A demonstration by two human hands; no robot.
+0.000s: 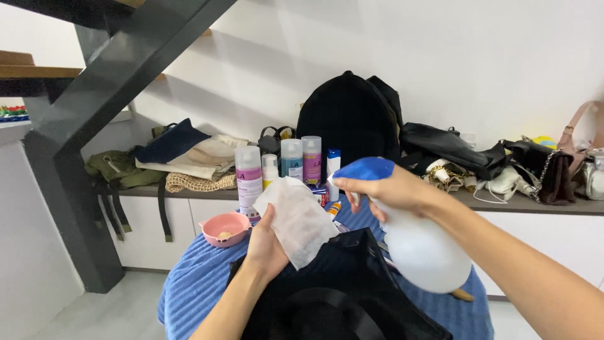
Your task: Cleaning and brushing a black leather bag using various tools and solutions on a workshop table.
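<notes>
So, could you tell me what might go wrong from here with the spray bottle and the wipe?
The spray bottle in the right hand points at the white wipe, which the left hand holds over the black bag; overspray could wet the bag. Mist might also reach the pink bowl and the standing bottles behind. The pinched wipe could sag once soaked.
</notes>
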